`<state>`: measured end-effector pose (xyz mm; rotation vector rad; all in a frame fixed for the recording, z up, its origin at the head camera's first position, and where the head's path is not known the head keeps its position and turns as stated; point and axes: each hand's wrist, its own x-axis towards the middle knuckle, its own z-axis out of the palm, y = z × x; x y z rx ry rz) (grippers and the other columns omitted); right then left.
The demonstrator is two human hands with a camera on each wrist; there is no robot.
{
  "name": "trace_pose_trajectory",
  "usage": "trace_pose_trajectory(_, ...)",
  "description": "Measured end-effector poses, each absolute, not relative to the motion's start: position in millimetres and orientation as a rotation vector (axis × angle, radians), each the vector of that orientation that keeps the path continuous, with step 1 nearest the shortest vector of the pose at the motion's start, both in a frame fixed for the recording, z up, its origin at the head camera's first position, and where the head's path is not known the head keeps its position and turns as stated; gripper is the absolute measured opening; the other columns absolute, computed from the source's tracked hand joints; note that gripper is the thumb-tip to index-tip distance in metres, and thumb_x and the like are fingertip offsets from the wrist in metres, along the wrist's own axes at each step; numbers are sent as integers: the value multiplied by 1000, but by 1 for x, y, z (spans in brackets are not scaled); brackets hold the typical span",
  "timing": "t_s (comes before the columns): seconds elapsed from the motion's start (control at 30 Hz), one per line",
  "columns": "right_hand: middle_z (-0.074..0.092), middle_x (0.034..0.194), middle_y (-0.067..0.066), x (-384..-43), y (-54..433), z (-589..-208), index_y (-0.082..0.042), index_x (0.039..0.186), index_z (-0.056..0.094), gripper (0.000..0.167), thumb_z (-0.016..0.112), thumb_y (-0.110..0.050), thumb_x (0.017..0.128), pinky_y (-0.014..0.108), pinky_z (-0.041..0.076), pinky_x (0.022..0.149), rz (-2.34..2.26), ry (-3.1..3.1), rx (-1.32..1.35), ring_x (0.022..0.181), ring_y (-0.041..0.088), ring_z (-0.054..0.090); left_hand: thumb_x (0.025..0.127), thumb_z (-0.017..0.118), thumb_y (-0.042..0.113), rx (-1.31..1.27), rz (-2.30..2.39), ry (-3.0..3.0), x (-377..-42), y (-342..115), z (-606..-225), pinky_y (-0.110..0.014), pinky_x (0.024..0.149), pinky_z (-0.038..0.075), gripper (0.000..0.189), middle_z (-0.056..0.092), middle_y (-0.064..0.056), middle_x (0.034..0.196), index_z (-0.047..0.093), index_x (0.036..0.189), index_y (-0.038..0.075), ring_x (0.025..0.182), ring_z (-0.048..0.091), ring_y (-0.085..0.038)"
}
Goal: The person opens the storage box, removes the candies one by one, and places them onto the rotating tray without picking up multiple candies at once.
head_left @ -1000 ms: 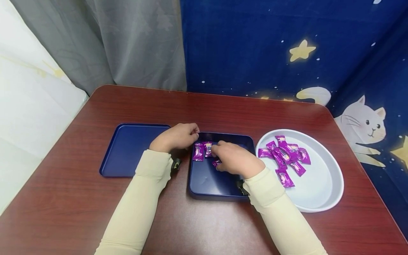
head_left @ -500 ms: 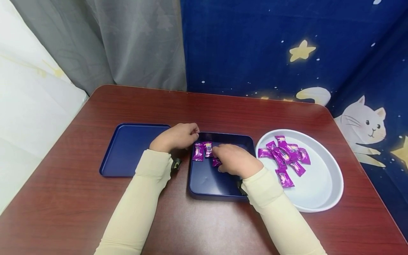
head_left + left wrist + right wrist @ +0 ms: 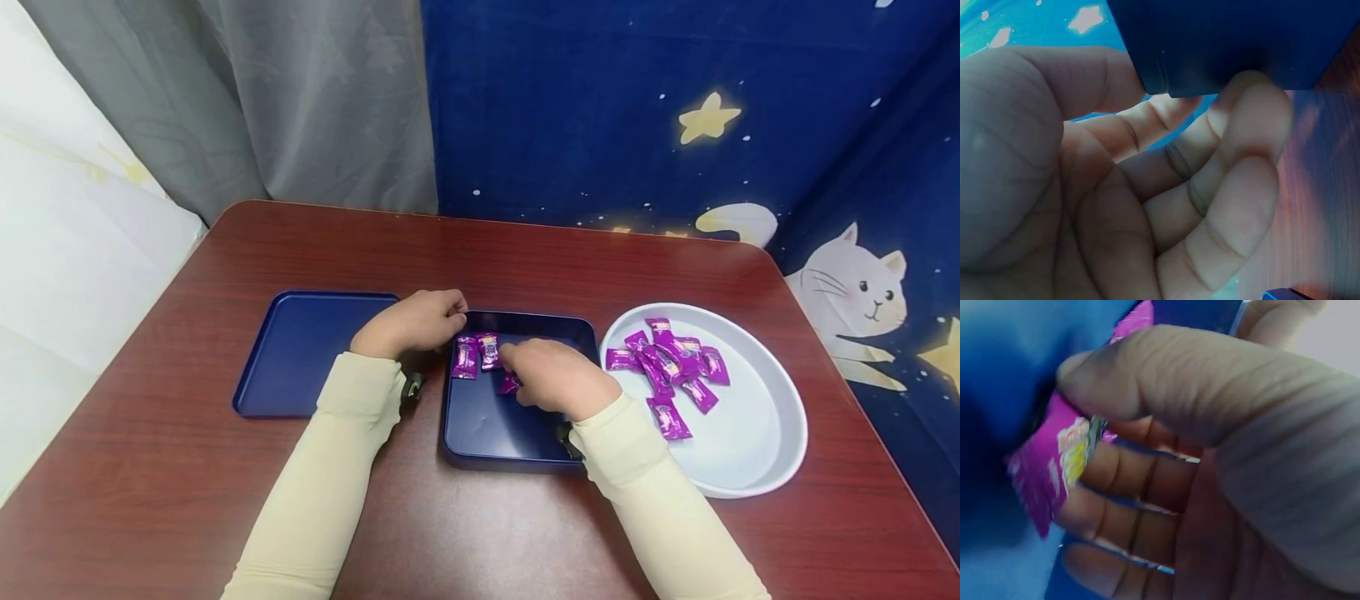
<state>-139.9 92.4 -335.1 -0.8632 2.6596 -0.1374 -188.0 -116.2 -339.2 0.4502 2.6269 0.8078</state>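
In the head view, my left hand (image 3: 414,321) is at the far left corner of a dark blue rectangular box (image 3: 487,429). The left wrist view shows its thumb and curled fingers holding the box's corner (image 3: 1229,44) from two sides. My right hand (image 3: 558,375) reaches down inside the box. Between its thumb and fingers it pinches a purple wrapped candy (image 3: 1060,450), partly covered by the hand in the head view. To the left of it, two more wrapped candies, one (image 3: 465,358) by the left wall and another (image 3: 489,352) beside it, lie in the box.
A round white tray (image 3: 750,450) stands right of the box, with several purple wrapped candies (image 3: 675,358) heaped toward its left side. On the left lies a shallow blue rectangular tray or lid (image 3: 288,358), partly behind the left hand. Curtains hang behind the brown table (image 3: 420,525).
The right hand has shifted slightly within the box, and more of the candy at its fingertips shows. The left hand stays at the box corner.
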Motion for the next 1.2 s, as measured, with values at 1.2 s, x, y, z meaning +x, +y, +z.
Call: trace_pose_trajectory(1.2, 63, 92, 7, -141, 161, -283, -3, 105, 62, 24, 72, -4, 83, 44, 50, 82, -433, 2846, -768, 87, 26, 59, 104, 47, 21, 450, 791, 2616, -187, -117, -338, -35, 67, 45, 14, 58, -5, 76, 57, 105, 11, 68, 57, -19)
